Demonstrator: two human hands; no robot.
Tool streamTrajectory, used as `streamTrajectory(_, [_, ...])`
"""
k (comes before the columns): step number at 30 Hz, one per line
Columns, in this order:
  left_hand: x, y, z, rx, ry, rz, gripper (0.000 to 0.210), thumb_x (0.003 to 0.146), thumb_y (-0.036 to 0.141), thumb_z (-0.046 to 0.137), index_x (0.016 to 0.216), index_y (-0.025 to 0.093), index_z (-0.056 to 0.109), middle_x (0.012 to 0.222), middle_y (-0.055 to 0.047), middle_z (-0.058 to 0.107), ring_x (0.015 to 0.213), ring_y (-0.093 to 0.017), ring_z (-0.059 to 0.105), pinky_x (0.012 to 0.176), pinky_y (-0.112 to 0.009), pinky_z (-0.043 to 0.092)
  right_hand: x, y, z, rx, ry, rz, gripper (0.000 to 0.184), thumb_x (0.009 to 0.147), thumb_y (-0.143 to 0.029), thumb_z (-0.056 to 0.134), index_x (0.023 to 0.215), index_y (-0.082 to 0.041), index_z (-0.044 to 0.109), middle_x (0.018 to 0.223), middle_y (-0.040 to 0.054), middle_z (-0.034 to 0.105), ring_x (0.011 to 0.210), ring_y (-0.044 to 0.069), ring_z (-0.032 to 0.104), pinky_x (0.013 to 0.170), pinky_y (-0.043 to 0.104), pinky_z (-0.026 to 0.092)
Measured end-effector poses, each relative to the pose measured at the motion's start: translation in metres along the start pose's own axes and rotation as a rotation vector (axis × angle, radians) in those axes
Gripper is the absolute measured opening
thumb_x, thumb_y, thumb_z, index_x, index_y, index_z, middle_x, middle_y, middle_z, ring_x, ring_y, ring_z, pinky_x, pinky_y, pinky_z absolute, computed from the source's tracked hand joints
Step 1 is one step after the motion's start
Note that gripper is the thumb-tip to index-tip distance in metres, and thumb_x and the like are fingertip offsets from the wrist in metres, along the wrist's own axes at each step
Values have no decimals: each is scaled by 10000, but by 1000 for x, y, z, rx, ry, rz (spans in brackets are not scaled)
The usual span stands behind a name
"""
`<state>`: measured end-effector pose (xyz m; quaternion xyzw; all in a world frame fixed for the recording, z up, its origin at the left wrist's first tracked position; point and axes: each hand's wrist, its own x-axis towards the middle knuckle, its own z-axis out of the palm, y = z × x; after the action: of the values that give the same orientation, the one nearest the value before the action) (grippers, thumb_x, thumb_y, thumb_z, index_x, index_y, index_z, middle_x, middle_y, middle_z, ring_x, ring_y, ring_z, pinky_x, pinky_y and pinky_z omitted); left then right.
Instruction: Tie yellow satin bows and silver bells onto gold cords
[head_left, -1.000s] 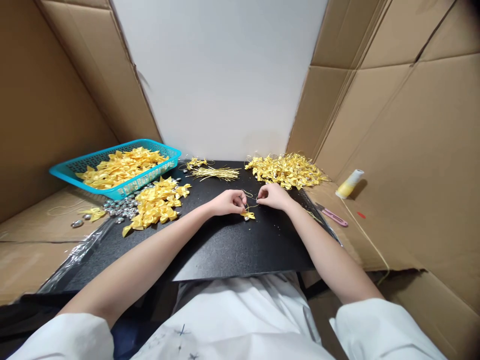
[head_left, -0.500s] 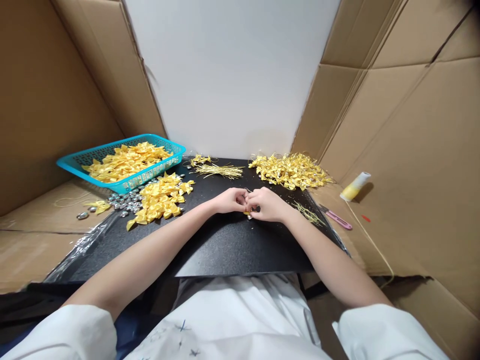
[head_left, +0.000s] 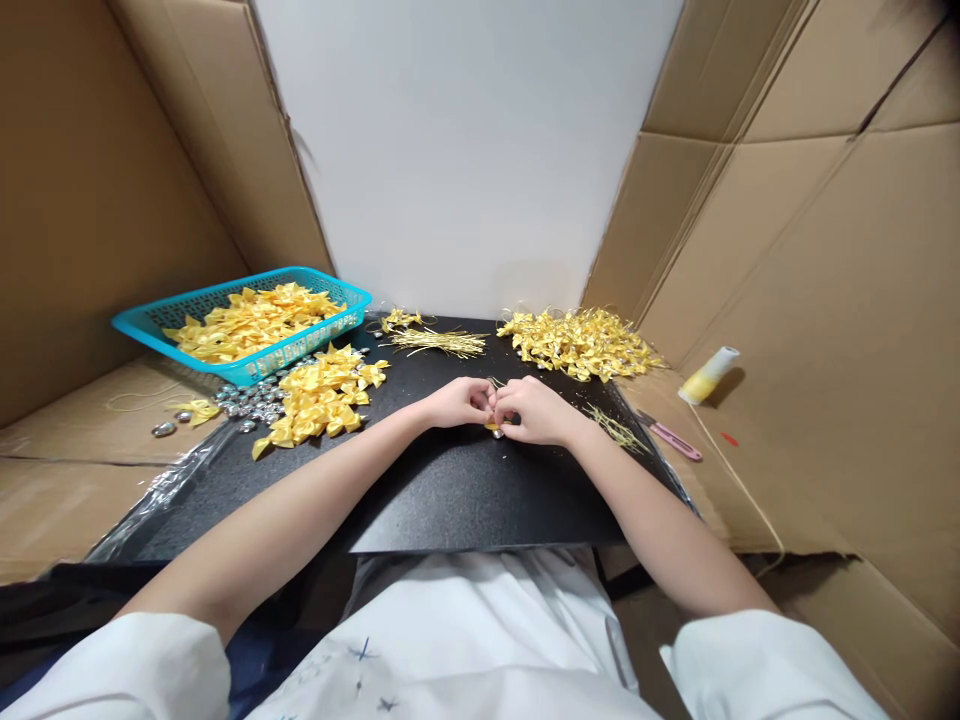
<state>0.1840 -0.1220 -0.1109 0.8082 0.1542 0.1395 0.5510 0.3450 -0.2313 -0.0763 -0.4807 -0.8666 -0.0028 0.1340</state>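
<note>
My left hand (head_left: 460,403) and my right hand (head_left: 534,410) meet over the middle of the black table (head_left: 450,495), fingertips pinched together. Between them is a yellow ribbon bow with a small silver bell (head_left: 498,433) showing below the fingers. Most of the bow is covered by my fingers. A thin gold cord (head_left: 495,381) sticks up just above the fingertips. Both hands are closed; exactly which part each one pinches is too small to tell. Nearest on the left lies a heap of yellow ribbon bows (head_left: 319,395).
A blue basket (head_left: 358,300) of yellow bows stands at the back left, with silver bells (head_left: 251,402) beside it. Gold cords (head_left: 442,342) lie at the back, finished-looking bows (head_left: 581,342) back right. Cut cords (head_left: 616,428), a pink cutter (head_left: 677,442) and a thread spool (head_left: 709,376) are right.
Very little differs. Both hands stay pinched together at the same spot, with only slight finger movement, and the view has shifted slightly.
</note>
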Motion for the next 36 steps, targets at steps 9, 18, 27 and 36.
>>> streamTrajectory(9, [1, -4, 0, 16, 8, 15, 288, 639, 279, 763, 749, 135, 539, 663, 6, 654, 606, -111, 609, 575, -204, 421, 1, -1, -1, 13, -21, 9, 69, 734, -118, 655, 737, -181, 684, 862, 26, 705, 813, 176, 582, 727, 287, 331])
streamTrajectory(18, [0, -3, 0, 60, 21, 24, 269, 647, 272, 749, 746, 136, 540, 648, 15, 642, 593, -107, 595, 562, -200, 411, 1, -3, 0, -28, -25, 6, 83, 755, -121, 649, 697, -177, 670, 847, 31, 700, 809, 175, 574, 716, 298, 309])
streamTrajectory(27, [-1, -4, 1, 68, 28, 37, 251, 646, 269, 736, 734, 138, 540, 664, 8, 642, 610, -109, 592, 570, -201, 413, 1, -4, 0, 41, 18, 10, 74, 733, -109, 626, 710, -177, 643, 813, 21, 681, 765, 159, 555, 722, 280, 326])
streamTrajectory(36, [-5, -4, 5, 145, 86, 89, 191, 666, 253, 694, 737, 136, 561, 689, 3, 652, 625, -109, 573, 570, -198, 408, 1, 2, 11, 179, 84, 2, 96, 711, -91, 622, 687, -181, 599, 741, -4, 630, 723, 143, 535, 715, 261, 352])
